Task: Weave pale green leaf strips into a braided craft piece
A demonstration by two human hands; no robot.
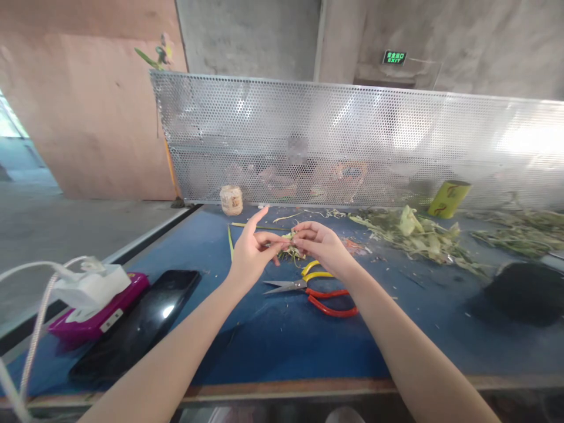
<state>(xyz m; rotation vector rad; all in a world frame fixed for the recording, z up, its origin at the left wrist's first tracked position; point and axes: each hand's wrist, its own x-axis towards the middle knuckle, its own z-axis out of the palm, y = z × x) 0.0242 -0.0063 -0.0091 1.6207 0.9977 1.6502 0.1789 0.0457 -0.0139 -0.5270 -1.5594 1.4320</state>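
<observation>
Above the blue tabletop my left hand (253, 249) and my right hand (319, 244) meet at the fingertips. Between them is a small tuft of pale green plant strips (291, 251), partly hidden by the fingers. My left thumb and forefinger pinch its near side, with another finger stretched upward. The right fingers are curled in a pinch on the same tuft. Just below lie scissors (304, 285) with one yellow and one red handle, blades pointing left and slightly apart; neither hand touches them. A thin green stem (259, 227) lies behind my left hand.
A black phone (136, 326) and a purple power strip (101, 311) with white chargers lie at left. Toward the back are a cream-coloured spool (231, 200), a heap of dry leaves (416, 235) and a yellow-green cylinder (448, 198). A perforated metal panel (273, 129) borders the table. A dark object (526, 294) sits right.
</observation>
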